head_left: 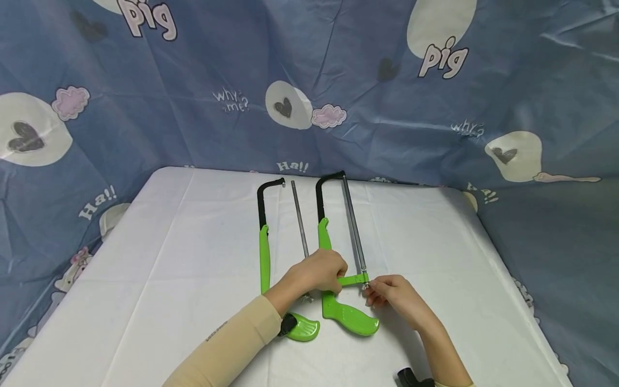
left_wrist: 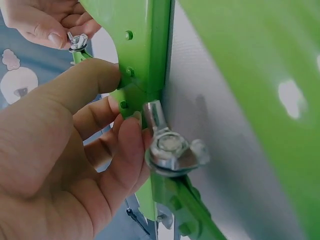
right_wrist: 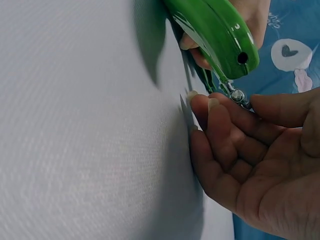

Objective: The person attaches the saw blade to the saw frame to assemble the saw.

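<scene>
A hacksaw with a green handle and a black front bow lies on the white table, its grey blade spanning the right side. My left hand grips its green frame just above the handle; the left wrist view shows thumb and fingers on either side of the riveted metal. At the blade's near end sits a small silver wing nut. My right hand pinches that wing nut between thumb and index finger, the other fingers curled beneath.
A second green hacksaw lies to the left, partly under my left forearm. Beside it a narrow grey blade runs lengthwise, with another wing nut at its near end. Blue printed cloth hangs behind the white table.
</scene>
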A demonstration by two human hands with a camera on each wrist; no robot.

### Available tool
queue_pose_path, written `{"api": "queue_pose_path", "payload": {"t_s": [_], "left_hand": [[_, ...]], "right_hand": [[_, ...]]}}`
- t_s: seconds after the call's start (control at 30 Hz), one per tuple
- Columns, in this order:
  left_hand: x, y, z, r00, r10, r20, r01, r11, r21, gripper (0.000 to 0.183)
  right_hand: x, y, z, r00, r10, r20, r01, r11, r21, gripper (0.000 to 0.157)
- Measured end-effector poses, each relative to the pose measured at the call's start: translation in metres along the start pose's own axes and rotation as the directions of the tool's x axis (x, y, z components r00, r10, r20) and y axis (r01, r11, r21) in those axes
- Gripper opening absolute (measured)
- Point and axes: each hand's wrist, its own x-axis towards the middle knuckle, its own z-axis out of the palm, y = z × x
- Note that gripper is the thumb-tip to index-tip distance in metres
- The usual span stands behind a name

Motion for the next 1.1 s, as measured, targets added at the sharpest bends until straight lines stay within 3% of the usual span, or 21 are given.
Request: {"api": "queue_pose_path", "payload": {"t_s": [0.37, 0.73, 1.1], "left_hand": [[-0.001, 0.001, -0.001, 1.0, 0.002, 0.004, -0.002, 1.0, -0.003, 0.028], [-0.001, 0.0, 0.0, 1.0, 0.001, -0.002, -0.001, 1.0, -0.012, 0.027], [-0.001, -0.001, 0.0, 1.0, 0.006, -0.003, -0.006, 1.0, -0.001, 0.027]], "right_hand": [[0.002, 0.005, -0.004, 1.0, -0.005, -0.006, 0.005, 1.0, 0.022, 0.026], [0.002, 0.003, 0.005, 0.986, 0.027, -0.165, -0.035, 0.998, -0.047, 0.015], [0.001, 0.002, 0.014, 0.978, 0.021, -0.209, -0.051, 0.989, -0.138, 0.011]]}}
